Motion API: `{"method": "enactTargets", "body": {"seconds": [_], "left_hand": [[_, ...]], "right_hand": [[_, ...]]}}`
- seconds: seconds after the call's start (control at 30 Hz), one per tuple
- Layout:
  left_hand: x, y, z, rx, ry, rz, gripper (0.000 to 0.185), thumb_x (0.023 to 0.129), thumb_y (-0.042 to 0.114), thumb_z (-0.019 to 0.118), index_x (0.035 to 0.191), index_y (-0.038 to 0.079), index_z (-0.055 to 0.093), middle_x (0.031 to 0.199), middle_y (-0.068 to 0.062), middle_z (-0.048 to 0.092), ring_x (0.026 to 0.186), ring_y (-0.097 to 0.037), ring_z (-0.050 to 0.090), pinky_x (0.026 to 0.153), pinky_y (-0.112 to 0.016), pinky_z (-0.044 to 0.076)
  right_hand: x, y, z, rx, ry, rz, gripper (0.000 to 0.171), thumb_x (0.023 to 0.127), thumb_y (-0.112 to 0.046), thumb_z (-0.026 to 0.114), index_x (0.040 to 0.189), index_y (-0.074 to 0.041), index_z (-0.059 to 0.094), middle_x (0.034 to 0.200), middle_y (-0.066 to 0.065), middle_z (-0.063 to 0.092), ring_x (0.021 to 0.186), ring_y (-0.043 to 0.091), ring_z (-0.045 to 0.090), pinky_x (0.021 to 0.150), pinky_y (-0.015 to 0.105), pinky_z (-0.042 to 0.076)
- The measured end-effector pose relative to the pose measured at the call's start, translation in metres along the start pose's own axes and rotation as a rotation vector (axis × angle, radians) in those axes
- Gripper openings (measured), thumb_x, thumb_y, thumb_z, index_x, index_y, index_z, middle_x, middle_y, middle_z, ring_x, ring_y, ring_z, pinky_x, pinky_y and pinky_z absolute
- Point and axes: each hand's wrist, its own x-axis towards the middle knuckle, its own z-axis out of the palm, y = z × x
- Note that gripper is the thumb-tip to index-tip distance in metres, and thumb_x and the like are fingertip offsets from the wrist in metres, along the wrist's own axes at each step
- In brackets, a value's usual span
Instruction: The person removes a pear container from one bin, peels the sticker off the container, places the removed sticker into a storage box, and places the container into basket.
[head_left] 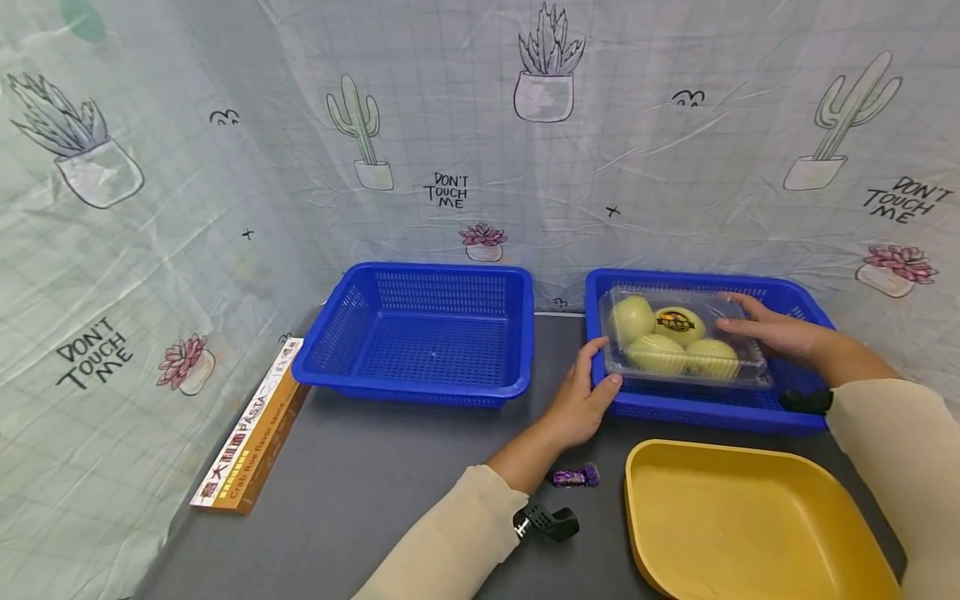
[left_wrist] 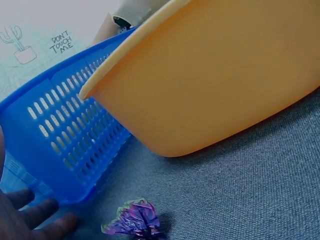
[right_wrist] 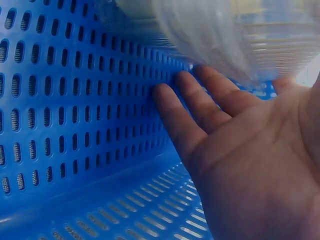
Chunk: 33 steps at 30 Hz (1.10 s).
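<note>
A clear plastic fruit box [head_left: 686, 367] of pale green round fruit, with a dark label [head_left: 677, 320], lies over the right blue basket [head_left: 795, 304]. My left hand [head_left: 581, 400] holds its near left corner, thumb in front, beside the basket's rim. In the left wrist view several fingers [left_wrist: 42, 212] spread near the basket's wall. At the other end my right hand [head_left: 780, 333] grips the box, thumb against the lid. Seen from the right wrist, its lower fingers [right_wrist: 210, 102] stretch out beneath the box inside the basket.
A yellow tray [head_left: 720, 517] stands nearest me at the right. Close to my left forearm lies a small purple wrapped sweet [head_left: 576, 476]. Further left are a second blue basket [head_left: 412, 390] and a pasta box [head_left: 251, 429]. A printed curtain [head_left: 450, 125] hangs behind everything.
</note>
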Motion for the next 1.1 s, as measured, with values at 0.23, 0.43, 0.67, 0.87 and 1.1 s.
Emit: {"method": "enactTargets", "body": {"seconds": [0.23, 0.43, 0.67, 0.87, 1.1], "left_hand": [[-0.002, 0.000, 0.002, 0.038, 0.003, -0.044, 0.063, 0.108, 0.044, 0.049, 0.166, 0.034, 0.028, 0.162, -0.016, 0.044, 0.142, -0.029, 0.050, 0.118, -0.051, 0.041], [-0.003, 0.001, 0.003, 0.029, -0.003, -0.054, 0.062, 0.109, 0.043, 0.048, 0.166, 0.032, 0.028, 0.162, -0.017, 0.043, 0.142, -0.030, 0.050, 0.118, -0.051, 0.040], [0.001, 0.001, 0.002, 0.030, 0.017, -0.048, 0.062, 0.107, 0.043, 0.049, 0.165, 0.032, 0.030, 0.161, -0.016, 0.044, 0.140, -0.028, 0.051, 0.117, -0.048, 0.041], [0.001, 0.000, 0.003, 0.036, 0.017, -0.039, 0.063, 0.107, 0.043, 0.048, 0.165, 0.031, 0.029, 0.161, -0.017, 0.044, 0.141, -0.030, 0.050, 0.117, -0.048, 0.041], [0.001, 0.001, 0.002, 0.004, 0.016, -0.057, 0.064, 0.107, 0.046, 0.050, 0.166, 0.034, 0.030, 0.159, -0.020, 0.046, 0.140, -0.034, 0.052, 0.115, -0.049, 0.042]], "right_hand": [[0.000, 0.000, 0.003, 0.145, -0.072, -0.056, 0.080, 0.118, -0.034, 0.035, 0.167, -0.013, -0.025, 0.167, 0.028, -0.034, 0.150, 0.062, -0.024, 0.106, 0.089, -0.004], [-0.005, 0.005, 0.002, 0.306, -0.112, -0.084, 0.077, 0.118, -0.035, 0.029, 0.165, -0.017, -0.028, 0.163, 0.016, -0.047, 0.145, 0.050, -0.043, 0.100, 0.088, -0.018], [-0.009, 0.007, -0.003, 0.418, -0.127, -0.148, 0.072, 0.117, -0.036, 0.026, 0.167, -0.031, -0.025, 0.161, 0.007, -0.052, 0.141, 0.039, -0.051, 0.097, 0.086, -0.026], [-0.008, 0.008, -0.004, 0.379, -0.075, -0.150, 0.073, 0.116, -0.031, 0.032, 0.170, -0.032, -0.017, 0.165, 0.007, -0.047, 0.145, 0.041, -0.047, 0.095, 0.088, -0.025], [-0.006, 0.009, -0.006, 0.350, -0.032, -0.156, 0.072, 0.116, -0.026, 0.035, 0.171, -0.029, -0.012, 0.170, 0.008, -0.039, 0.150, 0.047, -0.036, 0.100, 0.086, -0.024]]}}
